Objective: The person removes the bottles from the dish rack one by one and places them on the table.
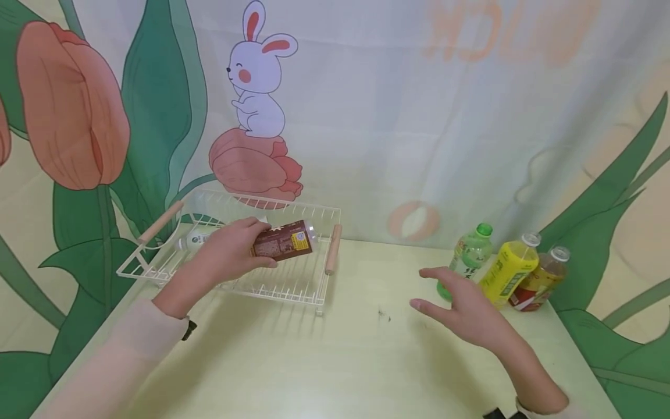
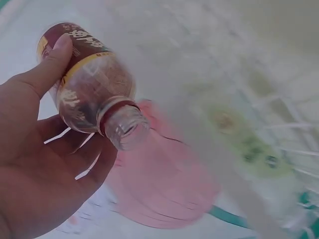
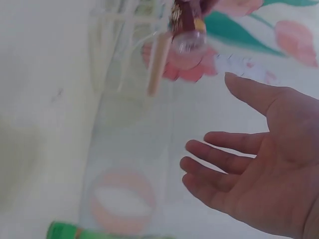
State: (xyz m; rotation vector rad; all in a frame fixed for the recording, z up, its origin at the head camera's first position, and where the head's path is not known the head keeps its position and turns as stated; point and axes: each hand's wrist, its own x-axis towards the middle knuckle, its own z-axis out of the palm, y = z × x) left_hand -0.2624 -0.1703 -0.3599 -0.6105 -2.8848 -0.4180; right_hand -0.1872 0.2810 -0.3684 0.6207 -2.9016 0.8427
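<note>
My left hand (image 1: 227,250) grips a clear plastic bottle with a brown label (image 1: 282,241), tilted above a white wire basket (image 1: 320,291). In the left wrist view the bottle's neck (image 2: 127,127) has no cap. Inside the basket lies another bottle with a pale green label (image 1: 198,238), partly hidden by my left hand. My right hand (image 1: 471,308) holds nothing, its fingers and thumb spread. It is nearest a green bottle (image 1: 476,247) standing on the table, partly covering it in the head view; whether they touch cannot be told.
Beside the green bottle stand a yellow-labelled bottle (image 1: 510,270) and a bottle with a red-brown label (image 1: 541,279). The basket has wooden handles (image 1: 333,250) at both ends. A printed curtain (image 1: 366,116) hangs behind the pale table (image 1: 324,366).
</note>
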